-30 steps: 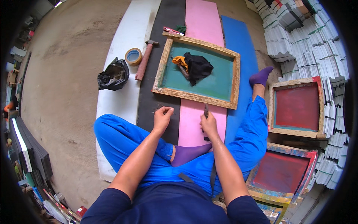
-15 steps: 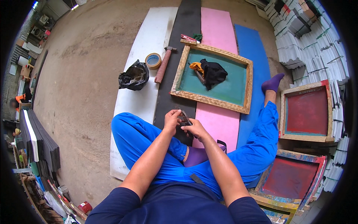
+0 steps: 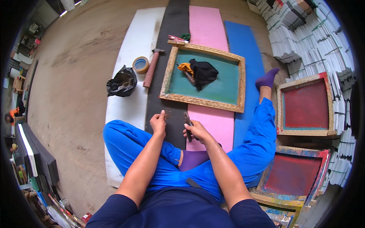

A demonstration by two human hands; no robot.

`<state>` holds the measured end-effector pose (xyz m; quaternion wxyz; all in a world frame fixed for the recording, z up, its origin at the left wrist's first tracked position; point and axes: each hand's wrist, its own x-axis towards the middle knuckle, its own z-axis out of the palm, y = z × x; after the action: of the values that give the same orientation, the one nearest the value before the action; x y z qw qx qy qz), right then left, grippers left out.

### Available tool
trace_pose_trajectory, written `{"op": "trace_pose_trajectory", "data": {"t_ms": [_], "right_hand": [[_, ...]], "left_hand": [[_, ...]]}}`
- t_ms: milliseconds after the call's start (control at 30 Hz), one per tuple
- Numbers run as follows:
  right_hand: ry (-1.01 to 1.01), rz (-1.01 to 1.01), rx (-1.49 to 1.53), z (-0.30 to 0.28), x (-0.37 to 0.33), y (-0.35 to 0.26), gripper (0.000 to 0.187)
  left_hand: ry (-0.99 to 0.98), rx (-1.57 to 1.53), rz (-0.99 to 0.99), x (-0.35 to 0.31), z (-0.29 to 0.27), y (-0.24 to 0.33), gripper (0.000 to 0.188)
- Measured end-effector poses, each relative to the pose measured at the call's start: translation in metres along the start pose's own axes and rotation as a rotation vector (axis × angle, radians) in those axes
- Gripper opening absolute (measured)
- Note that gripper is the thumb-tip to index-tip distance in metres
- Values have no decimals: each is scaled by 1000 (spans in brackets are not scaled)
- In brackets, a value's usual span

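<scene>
My left hand (image 3: 158,123) is pinched closed over the dark strip, holding a small bunch of thin, curled, wire-like strands (image 3: 168,113); their exact kind is too fine to make out. To its right, my right hand (image 3: 197,131) grips a pair of dark pliers (image 3: 188,122), jaws pointing up and away from me. A gap separates the pliers from the strands. Beyond both hands lies a wooden screen-printing frame (image 3: 201,102) with green mesh. On that mesh rest a black cloth (image 3: 205,73) and an orange cloth (image 3: 185,67), partly over a rod-like handle.
Left of the frame are a hammer (image 3: 151,69), a tape roll (image 3: 141,65) and a black plastic bag (image 3: 122,81). White, black, pink and blue sheets (image 3: 246,49) lie beneath. At right stand red-mesh frames (image 3: 306,104) and stacked white sheets (image 3: 291,49).
My hands have come apart: the pliers have moved away from the strands in my left hand. The whole view has shifted slightly, so the surroundings sit further left.
</scene>
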<state>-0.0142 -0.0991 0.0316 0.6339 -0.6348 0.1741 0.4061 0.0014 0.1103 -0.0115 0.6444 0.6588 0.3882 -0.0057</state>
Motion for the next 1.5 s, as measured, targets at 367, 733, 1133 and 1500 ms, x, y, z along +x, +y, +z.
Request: {"op": "trace_pose_trajectory", "data": {"t_ms": [367, 733, 1133, 1500], "right_hand": [[410, 46, -150, -117, -23, -4, 25], [382, 156, -198, -132, -15, -22, 25], [460, 176, -233, -124, -9, -27, 24], [686, -29, -622, -118, 7, 8, 22]], "left_hand": [[-210, 293, 281, -21, 31, -15, 28], [-228, 294, 290, -20, 31, -15, 29], [-246, 225, 331, -18, 41, -14, 26], [-260, 149, 199, -10, 45, -13, 26]]}}
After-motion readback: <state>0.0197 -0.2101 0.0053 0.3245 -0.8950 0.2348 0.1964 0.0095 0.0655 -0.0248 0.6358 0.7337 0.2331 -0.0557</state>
